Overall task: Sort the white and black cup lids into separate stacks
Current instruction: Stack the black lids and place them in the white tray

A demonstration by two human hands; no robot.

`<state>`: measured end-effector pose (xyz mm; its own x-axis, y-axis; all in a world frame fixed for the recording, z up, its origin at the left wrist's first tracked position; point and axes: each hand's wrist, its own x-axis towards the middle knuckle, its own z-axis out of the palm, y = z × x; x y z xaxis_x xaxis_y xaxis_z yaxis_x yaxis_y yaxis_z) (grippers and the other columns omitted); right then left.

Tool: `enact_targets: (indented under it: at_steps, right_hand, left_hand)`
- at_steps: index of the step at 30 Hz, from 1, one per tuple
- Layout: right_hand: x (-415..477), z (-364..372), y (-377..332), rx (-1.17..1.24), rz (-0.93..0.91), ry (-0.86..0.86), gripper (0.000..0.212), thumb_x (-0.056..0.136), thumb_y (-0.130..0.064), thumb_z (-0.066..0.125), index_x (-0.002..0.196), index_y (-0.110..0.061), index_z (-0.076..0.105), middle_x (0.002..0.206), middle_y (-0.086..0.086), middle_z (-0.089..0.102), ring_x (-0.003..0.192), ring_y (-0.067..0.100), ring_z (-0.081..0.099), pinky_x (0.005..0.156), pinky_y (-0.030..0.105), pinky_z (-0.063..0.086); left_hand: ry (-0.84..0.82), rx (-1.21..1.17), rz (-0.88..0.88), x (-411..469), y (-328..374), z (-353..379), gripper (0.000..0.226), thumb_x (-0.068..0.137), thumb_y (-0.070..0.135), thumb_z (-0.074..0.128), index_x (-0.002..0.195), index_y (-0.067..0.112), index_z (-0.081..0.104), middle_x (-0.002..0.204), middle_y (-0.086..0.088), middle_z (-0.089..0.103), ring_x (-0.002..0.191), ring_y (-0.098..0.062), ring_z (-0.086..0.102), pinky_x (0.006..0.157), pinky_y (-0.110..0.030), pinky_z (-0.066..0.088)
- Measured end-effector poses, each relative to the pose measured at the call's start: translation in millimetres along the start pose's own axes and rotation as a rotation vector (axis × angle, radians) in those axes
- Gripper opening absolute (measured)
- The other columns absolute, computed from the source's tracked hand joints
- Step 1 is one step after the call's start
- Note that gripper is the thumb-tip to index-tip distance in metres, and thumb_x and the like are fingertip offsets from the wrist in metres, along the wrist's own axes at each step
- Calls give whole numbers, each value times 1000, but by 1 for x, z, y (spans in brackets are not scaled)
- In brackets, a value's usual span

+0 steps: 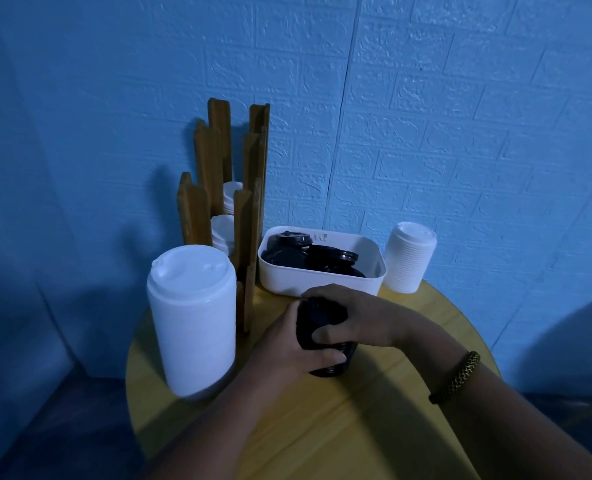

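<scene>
A stack of black lids [336, 362] stands on the round wooden table [356, 427] near its middle. My left hand [287, 344] grips the stack from the left, thumb across its front. My right hand [353, 313] wraps over its top from the right. A tall stack of white lids [192, 323] stands at the left. A shorter stack of white lids [410, 258] stands at the back right. More loose black lids [315, 256] lie in a white bin [318, 282] behind my hands.
A wooden slatted holder [225, 188] at the back left contains white lids [223, 233]. A blue brick-patterned wall is right behind the table. The table edge curves close to the tall white stack. A braided bracelet [457, 375] is on my right wrist.
</scene>
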<state>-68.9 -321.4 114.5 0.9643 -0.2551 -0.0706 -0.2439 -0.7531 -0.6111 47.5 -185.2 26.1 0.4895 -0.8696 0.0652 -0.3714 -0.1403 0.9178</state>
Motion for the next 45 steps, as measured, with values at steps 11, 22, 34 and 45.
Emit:
enact_targets:
  at_steps: [11, 22, 34, 45]
  right_hand:
    - [2, 38, 1, -273, 124, 259, 80, 87, -68, 53, 152, -27, 32, 146, -1, 43, 127, 21, 47, 103, 40, 44]
    - [64, -46, 57, -521, 305, 298, 39, 103, -29, 31, 118, -23, 66, 154, 1, 39, 144, 29, 26, 109, 54, 29]
    - [-6, -33, 43, 637, -62, 756, 15, 92, 0, 63, 95, -14, 60, 83, -2, 63, 81, 13, 62, 76, 29, 53]
    - [-78, 7, 83, 272, 602, 541, 23, 100, -10, 46, 116, -17, 61, 108, 8, 68, 87, 23, 66, 73, 36, 55]
  left_hand:
    - [-3, 116, 68, 3, 4, 4, 101, 80, 39, 85, 157, 37, 20, 133, 24, 38, 129, -4, 40, 97, -22, 39]
    - [0, 49, 31, 4, -3, 6, 110, 60, 82, 76, 152, 48, 27, 148, 21, 46, 137, -6, 44, 110, -44, 47]
    - [0, -8, 76, 1, -5, 4, 95, 60, 78, 78, 141, 55, 35, 136, 31, 51, 127, 7, 48, 102, -25, 47]
    - [4, -51, 57, -5, 4, 4, 73, 73, 53, 87, 129, 57, 41, 126, 34, 55, 113, 22, 50, 88, -11, 42]
